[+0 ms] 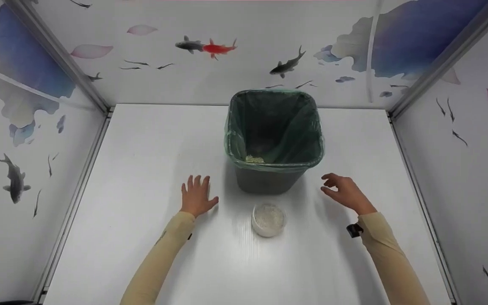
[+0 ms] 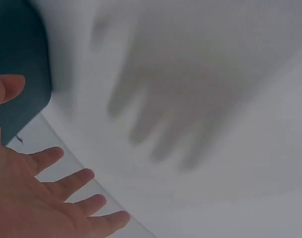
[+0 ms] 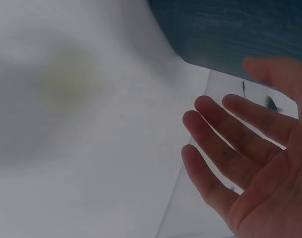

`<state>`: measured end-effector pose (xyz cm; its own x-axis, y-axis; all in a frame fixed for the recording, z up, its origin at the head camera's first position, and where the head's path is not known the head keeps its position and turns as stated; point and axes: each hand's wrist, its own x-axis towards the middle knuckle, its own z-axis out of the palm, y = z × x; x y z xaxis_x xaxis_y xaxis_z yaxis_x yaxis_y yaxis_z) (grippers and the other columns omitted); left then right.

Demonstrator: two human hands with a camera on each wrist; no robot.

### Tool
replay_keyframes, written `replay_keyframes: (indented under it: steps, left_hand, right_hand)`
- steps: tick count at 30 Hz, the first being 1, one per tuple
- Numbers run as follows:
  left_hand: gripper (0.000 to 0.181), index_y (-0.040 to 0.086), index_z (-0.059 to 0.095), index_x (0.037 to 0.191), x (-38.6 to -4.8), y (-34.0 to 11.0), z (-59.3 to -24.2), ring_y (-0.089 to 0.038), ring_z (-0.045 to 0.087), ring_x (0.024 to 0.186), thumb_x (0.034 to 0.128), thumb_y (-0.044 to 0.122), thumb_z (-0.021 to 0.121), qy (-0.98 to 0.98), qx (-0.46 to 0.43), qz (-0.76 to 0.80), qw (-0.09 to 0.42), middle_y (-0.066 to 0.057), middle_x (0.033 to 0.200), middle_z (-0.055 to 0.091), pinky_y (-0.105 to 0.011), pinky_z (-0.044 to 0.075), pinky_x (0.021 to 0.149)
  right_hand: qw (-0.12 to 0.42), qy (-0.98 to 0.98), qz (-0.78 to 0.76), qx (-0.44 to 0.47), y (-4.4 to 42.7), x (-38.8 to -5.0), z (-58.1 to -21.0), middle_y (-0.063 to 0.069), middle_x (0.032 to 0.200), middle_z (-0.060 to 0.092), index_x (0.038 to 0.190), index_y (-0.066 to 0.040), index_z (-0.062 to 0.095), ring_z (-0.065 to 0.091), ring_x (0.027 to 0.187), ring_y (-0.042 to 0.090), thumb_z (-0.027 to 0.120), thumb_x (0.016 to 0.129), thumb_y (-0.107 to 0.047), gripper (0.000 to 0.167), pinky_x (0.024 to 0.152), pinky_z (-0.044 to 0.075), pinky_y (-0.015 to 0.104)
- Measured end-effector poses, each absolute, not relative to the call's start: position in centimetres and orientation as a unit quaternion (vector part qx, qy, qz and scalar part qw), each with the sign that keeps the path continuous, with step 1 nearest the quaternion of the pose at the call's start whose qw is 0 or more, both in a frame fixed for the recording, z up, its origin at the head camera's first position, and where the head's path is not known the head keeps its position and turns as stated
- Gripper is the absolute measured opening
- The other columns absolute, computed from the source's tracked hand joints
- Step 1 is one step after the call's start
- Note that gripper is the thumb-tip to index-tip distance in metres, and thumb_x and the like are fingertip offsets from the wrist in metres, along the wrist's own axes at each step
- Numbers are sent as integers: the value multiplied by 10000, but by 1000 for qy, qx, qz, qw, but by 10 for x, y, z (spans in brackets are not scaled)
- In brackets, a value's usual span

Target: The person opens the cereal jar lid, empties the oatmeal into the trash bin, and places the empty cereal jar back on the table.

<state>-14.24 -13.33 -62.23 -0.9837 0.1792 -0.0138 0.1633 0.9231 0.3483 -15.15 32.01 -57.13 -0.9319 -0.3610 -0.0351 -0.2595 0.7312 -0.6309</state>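
Note:
A dark bin (image 1: 265,180) lined with a green plastic bag (image 1: 237,146) stands toward the back of the white table. Inside it, near the front wall, lies a small pale yellowish lump (image 1: 254,159) whose kind I cannot make out. In front of the bin sits a round clear tub (image 1: 268,219) with whitish contents. My left hand (image 1: 195,198) hovers left of the bin, fingers spread and straight, holding nothing. To the right of the bin is my right hand (image 1: 345,192), its fingers loosely bent around nothing. Both wrist views show the palms free, beside the bin's wall (image 3: 240,34).
White panels printed with fish and petals (image 1: 91,51) close in the table (image 1: 142,140) at the back and both sides. Metal frame strips (image 1: 74,186) run along its side edges. A small black device (image 1: 354,230) is on the right wrist.

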Motion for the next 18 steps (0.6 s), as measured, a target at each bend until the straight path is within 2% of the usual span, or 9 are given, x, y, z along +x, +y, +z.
replay_keyframes:
  steps: [4, 6, 8, 13, 18]
  left_hand:
    - [590, -39, 571, 1219, -123, -115, -636, -454, 508, 1122, 772, 273, 797, 968, 151, 197, 21, -250, 1152, 581, -587, 444, 875]
    - [561, -40, 575, 1193, -116, -105, -639, -440, 537, 1080, 764, 239, 803, 958, 183, 218, 33, -232, 1118, 598, -555, 472, 841]
    - [579, -34, 555, 1215, -111, -94, -640, -427, 532, 1099, 760, 223, 805, 944, 211, 246, 58, -224, 1150, 590, -535, 469, 861]
    - [818, 18, 403, 1405, -103, -68, -640, -378, 464, 1236, 754, 275, 827, 905, 247, 318, 140, -205, 1345, 493, -489, 425, 967]
    - [1062, 77, 276, 1501, -100, -50, -646, -336, 462, 1260, 679, 374, 878, 894, 250, 336, 161, -155, 1406, 463, -464, 422, 983]
  right_hand:
    - [92, 922, -338, -167, 313, -142, -579, 203, 1004, 678, 1148, 63, 614, 651, 912, 322, 656, 901, -60, 279, 821, 494, 528]
    - [98, 918, -346, -165, 310, -139, -581, 200, 1005, 676, 1152, 58, 616, 647, 911, 318, 656, 900, -60, 280, 828, 495, 530]
    - [104, 915, -353, -165, 307, -135, -583, 200, 1009, 674, 1157, 54, 614, 646, 915, 312, 653, 903, -60, 281, 839, 494, 529]
    - [112, 912, -359, -166, 303, -129, -588, 164, 999, 678, 1160, 53, 617, 647, 910, 282, 655, 902, -69, 288, 838, 505, 501]
    - [122, 908, -364, -168, 300, -124, -592, 176, 996, 676, 1159, 76, 608, 645, 910, 296, 658, 894, -48, 297, 832, 504, 516]
